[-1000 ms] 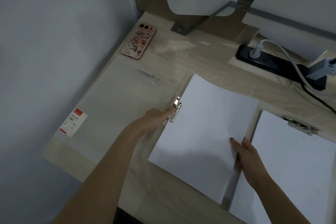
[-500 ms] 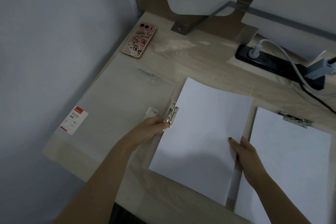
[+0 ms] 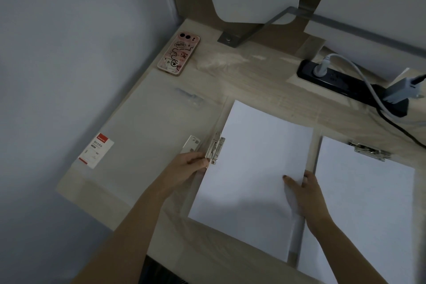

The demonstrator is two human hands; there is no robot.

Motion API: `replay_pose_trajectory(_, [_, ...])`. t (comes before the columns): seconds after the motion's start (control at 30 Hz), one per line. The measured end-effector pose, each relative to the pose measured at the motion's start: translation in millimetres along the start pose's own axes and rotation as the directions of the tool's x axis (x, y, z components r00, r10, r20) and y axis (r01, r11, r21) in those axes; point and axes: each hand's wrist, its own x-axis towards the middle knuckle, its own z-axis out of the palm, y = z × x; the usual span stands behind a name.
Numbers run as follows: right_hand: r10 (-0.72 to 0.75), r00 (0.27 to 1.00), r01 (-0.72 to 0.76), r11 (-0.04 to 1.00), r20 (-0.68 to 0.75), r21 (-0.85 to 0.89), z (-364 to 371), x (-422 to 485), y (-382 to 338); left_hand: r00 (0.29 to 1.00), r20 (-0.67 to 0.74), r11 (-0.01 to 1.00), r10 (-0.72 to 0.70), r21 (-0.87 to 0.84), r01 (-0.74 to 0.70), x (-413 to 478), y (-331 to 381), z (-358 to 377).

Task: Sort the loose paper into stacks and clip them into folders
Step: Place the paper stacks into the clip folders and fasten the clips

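I see two bare forearms. The right hand (image 3: 304, 193), at the right edge of the paper (image 3: 253, 168), wears dark polish on one nail.

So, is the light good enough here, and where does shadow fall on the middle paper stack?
Head view: dim overall; a soft shadow lies on the lower part of the middle paper stack; only the metal clip glints; also in the head view, the label print is too small to read.

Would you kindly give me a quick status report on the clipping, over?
Left hand grips metal clip. Right hand pinches paper stack by its edge. Nothing blocking the clip.
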Motion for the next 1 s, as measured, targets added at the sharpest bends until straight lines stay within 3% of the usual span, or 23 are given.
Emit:
replay_pose_trajectory(0.1, [-0.11, 0.988, 0.076, 0.959, -0.11, -0.272, 12.9, -11.1, -10.5, 1.0, -0.021, 1.0, 0.009, -0.011, -0.009, -5.9, 3.4, 1.7])
replay_pose_trajectory(0.17, [-0.241, 0.959, 0.142, 0.863, -0.148, -0.486, 12.5, -18.9, -10.9, 0.999, -0.039, 1.0, 0.02, -0.002, -0.02, -11.6, 8.7, 5.1])
replay_pose_trajectory(0.27, [-0.31, 0.951, 0.241, 0.735, 0.003, -0.634, 7.3, -23.7, -3.0, 0.994, -0.095, 0.998, 0.05, -0.027, -0.053, -25.9, 25.2, 11.0])
replay_pose_trajectory(0.37, [-0.287, 0.94, 0.341, 0.777, 0.184, -0.53, 0.0, -35.1, -1.6, 0.98, -0.137, 0.983, 0.143, -0.096, -0.157, -49.9, 53.5, 24.4])
replay_pose_trajectory(0.43, [-0.232, 0.944, 0.311, 0.861, 0.234, -0.402, -11.1, -47.5, -8.3, 0.967, -0.118, 0.966, 0.224, -0.104, -0.236, -68.5, 73.0, 41.0])
replay_pose_trajectory(0.57, [-0.096, 0.931, 0.076, 0.995, 0.353, 0.069, -55.6, -70.0, -10.4, 0.926, -0.031, 0.92, 0.375, -0.111, -0.376, -99.3, 102.2, 92.8])
replay_pose_trajectory(0.67, [-0.092, 0.892, -0.099, 0.915, 0.442, 0.391, -99.7, -82.7, 2.8, 0.899, 0.081, 0.902, 0.431, -0.074, -0.426, -110.5, 113.1, 139.7])
replay_pose_trajectory(0.8, [-0.123, 0.917, -0.175, 0.73, 0.379, 0.661, -165.4, -97.5, 27.3, 0.899, 0.219, 0.919, 0.38, 0.018, -0.393, -112.9, 108.3, 206.6])
replay_pose_trajectory(0.9, [-0.139, 0.937, -0.17, 0.617, 0.319, 0.769, -211.1, -106.1, 48.4, 0.934, 0.193, 0.944, 0.301, 0.079, -0.32, -104.8, 89.4, 245.1])
replay_pose_trajectory(0.93, [-0.129, 0.948, -0.146, 0.637, 0.291, 0.757, -222.1, -105.7, 56.0, 0.949, 0.148, 0.952, 0.278, 0.093, -0.293, -101.5, 81.6, 253.3])
replay_pose_trajectory(1.0, [-0.056, 0.985, -0.059, 0.777, 0.162, 0.627, -235.6, -99.7, 74.5, 0.977, 0.053, 0.968, 0.204, 0.138, -0.21, -94.0, 61.9, 267.0])
